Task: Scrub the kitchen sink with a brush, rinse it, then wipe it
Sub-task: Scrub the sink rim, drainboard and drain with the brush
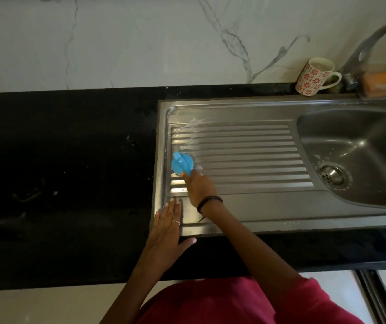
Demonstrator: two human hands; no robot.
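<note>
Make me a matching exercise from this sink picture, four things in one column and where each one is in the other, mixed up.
Things:
1. blue brush
2. mug
3. left hand
4. drain strainer

Places:
A. bottom of the basin
B. ribbed drainboard's left end
C. flat on the sink's front left corner
D. counter beside the tap

Pairs: 1-B, 2-D, 3-C, 4-A

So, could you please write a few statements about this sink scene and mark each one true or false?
1. The right hand holds the blue brush on the ribbed drainboard. True.
2. The left hand grips a sponge. False: it lies flat and open on the sink's front left corner.
3. A patterned mug stands beside the tap. True.
4. The brush is inside the basin. False: it is at the drainboard's left end.
5. Soapy streaks show on the drainboard's far left part. True.
</note>
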